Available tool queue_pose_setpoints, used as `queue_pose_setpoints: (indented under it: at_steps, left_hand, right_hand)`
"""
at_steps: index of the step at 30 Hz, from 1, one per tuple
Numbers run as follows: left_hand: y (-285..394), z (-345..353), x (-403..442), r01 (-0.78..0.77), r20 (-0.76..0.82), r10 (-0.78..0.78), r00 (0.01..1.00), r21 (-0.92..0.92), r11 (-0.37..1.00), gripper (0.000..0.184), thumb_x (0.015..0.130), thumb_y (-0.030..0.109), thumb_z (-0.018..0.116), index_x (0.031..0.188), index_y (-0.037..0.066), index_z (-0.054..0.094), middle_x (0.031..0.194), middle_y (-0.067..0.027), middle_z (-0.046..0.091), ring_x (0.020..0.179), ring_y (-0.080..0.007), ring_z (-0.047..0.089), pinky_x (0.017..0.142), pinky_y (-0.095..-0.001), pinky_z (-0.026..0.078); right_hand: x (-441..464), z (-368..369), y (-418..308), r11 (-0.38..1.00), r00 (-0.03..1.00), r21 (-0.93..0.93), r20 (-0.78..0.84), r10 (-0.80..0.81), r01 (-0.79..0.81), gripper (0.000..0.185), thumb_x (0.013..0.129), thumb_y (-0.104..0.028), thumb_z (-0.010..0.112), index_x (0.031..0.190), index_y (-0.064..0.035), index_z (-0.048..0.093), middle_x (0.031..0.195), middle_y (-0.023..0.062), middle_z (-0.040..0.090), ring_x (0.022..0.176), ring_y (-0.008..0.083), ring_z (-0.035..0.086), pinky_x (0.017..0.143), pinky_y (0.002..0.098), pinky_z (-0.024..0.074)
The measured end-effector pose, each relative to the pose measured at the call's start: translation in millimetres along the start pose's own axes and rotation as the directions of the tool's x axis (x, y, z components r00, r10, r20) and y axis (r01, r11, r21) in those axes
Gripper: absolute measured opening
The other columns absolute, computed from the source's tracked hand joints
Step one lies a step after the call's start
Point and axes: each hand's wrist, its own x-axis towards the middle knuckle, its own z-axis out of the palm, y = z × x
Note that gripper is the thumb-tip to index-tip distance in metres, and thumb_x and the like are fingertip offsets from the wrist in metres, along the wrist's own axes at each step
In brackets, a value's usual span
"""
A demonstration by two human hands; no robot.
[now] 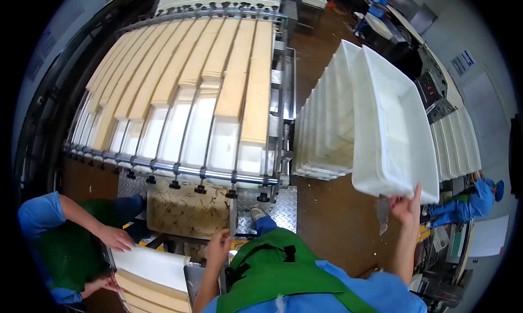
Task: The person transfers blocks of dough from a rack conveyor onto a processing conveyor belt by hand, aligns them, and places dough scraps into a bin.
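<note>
My right hand (405, 207) grips the near rim of a white plastic tub (395, 119). The tub is tilted, its open side facing me, beside a stack of similar tubs (327, 122). My left hand (219, 246) is low, with its fingers curled, close to a metal plate (195, 277) and a stained, crumb-littered tub (188, 209). Whether those fingers hold anything is hidden. Just left of it, a white belt (152, 264) carries long pale-yellow blocks (152, 291). A co-worker's hand (117, 239) rests by that belt, the other by the blocks.
Ahead on the left stands a conveyor with rows of long pale-yellow blocks (234, 89) between guide rods, ending at a metal bar (163, 166). More white tubs (456, 141) are stacked at right near another worker (474, 198). One person (377, 10) works far back.
</note>
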Motion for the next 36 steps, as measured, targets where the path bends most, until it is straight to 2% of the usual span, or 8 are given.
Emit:
queue_pose_setpoints:
  at_steps: [4, 7, 11, 17, 20, 27, 32, 36]
  left_hand:
    - [-1, 38, 6, -0.143, 0.132, 0.16, 0.978, -0.129, 0.981, 0.024, 0.087, 0.013, 0.06, 0.108, 0.004, 0.061, 0.095, -0.0143, 0.063, 0.084, -0.0225, 0.063, 0.075, -0.0316, 0.051]
    - [12, 72, 11, -0.222, 0.224, 0.263, 0.938, -0.191, 0.956, 0.024, 0.087, 0.013, 0.058, 0.109, 0.004, 0.062, 0.097, -0.0134, 0.062, 0.084, -0.0232, 0.063, 0.077, -0.0328, 0.05]
    - [41, 132, 10, -0.158, 0.404, 0.298, 0.865, -0.345, 0.925, 0.03, 0.087, 0.014, 0.063, 0.115, 0.003, 0.059, 0.106, -0.0108, 0.06, 0.089, -0.0181, 0.061, 0.082, -0.0284, 0.049]
    - [84, 186, -14, 0.711, 0.849, 0.184, 0.495, -0.518, 0.476, 0.089, 0.089, 0.059, 0.05, 0.149, 0.016, 0.0, 0.154, -0.01, 0.015, 0.14, -0.0286, 0.019, 0.109, -0.0499, 0.026]
    - [91, 197, -32, 0.83, 0.89, 0.151, 0.43, -0.456, 0.323, 0.1, 0.084, 0.067, 0.048, 0.148, 0.019, -0.011, 0.157, -0.0074, -0.001, 0.143, -0.031, 0.004, 0.112, -0.0529, 0.016]
    - [26, 235, -49, 0.871, 0.8, -0.409, 0.439, -0.491, -0.026, 0.103, 0.077, 0.046, 0.073, 0.143, 0.016, -0.001, 0.147, -0.0176, 0.019, 0.131, -0.0346, 0.031, 0.099, -0.0625, 0.033]
    - [-109, 293, -29, 0.796, 0.611, -0.654, 0.446, -0.605, -0.023, 0.084, 0.074, 0.025, 0.078, 0.132, 0.011, 0.019, 0.133, -0.0164, 0.038, 0.113, -0.0333, 0.051, 0.083, -0.0577, 0.046]
    - [-139, 231, -12, 0.468, 0.115, -0.83, 0.545, -0.863, 0.188, 0.055, 0.073, 0.006, 0.066, 0.12, 0.007, 0.037, 0.119, -0.0141, 0.052, 0.102, -0.0262, 0.055, 0.079, -0.0412, 0.048]
  right_hand:
    - [-76, -61, 26, 0.97, 0.96, -0.186, -0.204, -0.191, 0.153, 0.081, 0.071, -0.077, 0.056, 0.121, -0.0129, 0.053, 0.114, 0.0056, 0.047, 0.088, 0.0176, 0.045, 0.074, 0.0291, 0.0357]
    - [-99, -118, 37, 0.969, 0.969, 0.047, -0.061, -0.238, 0.241, 0.053, 0.089, -0.032, 0.045, 0.135, -0.0058, 0.04, 0.132, 0.0121, 0.049, 0.119, 0.0298, 0.049, 0.1, 0.0481, 0.0405]
    - [-61, -280, 83, 0.987, 0.966, -0.048, -0.205, -0.16, 0.153, 0.061, 0.065, -0.002, 0.044, 0.125, 0.0028, 0.043, 0.121, 0.0171, 0.052, 0.115, 0.0358, 0.049, 0.104, 0.0546, 0.0372]
    - [-139, -331, 185, 0.976, 0.94, -0.188, -0.3, -0.16, 0.106, 0.048, 0.057, -0.008, 0.047, 0.104, 0.0037, 0.05, 0.106, 0.0185, 0.054, 0.104, 0.0394, 0.053, 0.094, 0.0572, 0.0439]
    - [-144, -342, 188, 0.952, 0.929, -0.3, -0.364, -0.061, -0.055, 0.049, 0.058, -0.008, 0.047, 0.106, 0.0041, 0.05, 0.106, 0.0188, 0.054, 0.103, 0.0397, 0.053, 0.093, 0.057, 0.0441]
    - [-100, -336, 158, 0.74, 0.879, -0.538, -0.452, 0.151, -0.403, 0.051, 0.059, -0.008, 0.047, 0.109, 0.005, 0.049, 0.106, 0.0193, 0.054, 0.101, 0.0405, 0.055, 0.092, 0.0565, 0.0447]
    - [-12, -309, 145, 0.501, 0.871, -0.712, -0.388, 0.303, -0.491, 0.052, 0.061, -0.007, 0.047, 0.111, 0.0056, 0.049, 0.106, 0.0197, 0.054, 0.099, 0.041, 0.055, 0.092, 0.0562, 0.0451]
    - [81, -239, 188, 0.404, 0.885, -0.834, -0.193, 0.423, -0.375, 0.053, 0.061, -0.007, 0.047, 0.113, 0.0061, 0.049, 0.106, 0.02, 0.054, 0.098, 0.0415, 0.056, 0.091, 0.0559, 0.0454]
